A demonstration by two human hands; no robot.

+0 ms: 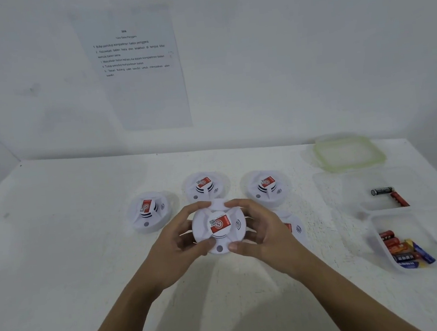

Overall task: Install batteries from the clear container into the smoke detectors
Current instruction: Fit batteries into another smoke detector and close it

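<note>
Both my hands hold one white smoke detector (219,228) with a red label, lifted above the middle of the table. My left hand (179,240) grips its left rim and my right hand (257,231) grips its right rim, fingers curled round the edge. Three more white detectors stand behind: one at the left (147,210), one in the middle (204,186), one at the right (267,187). Another detector (294,229) lies partly hidden behind my right hand. At the right, a clear container (379,245) holds several batteries (405,250).
A second clear container (351,191) at the right holds a black battery (382,190) and a red battery (399,199). A green-rimmed lid (349,153) lies at the back right. A printed instruction sheet (135,66) hangs on the white wall.
</note>
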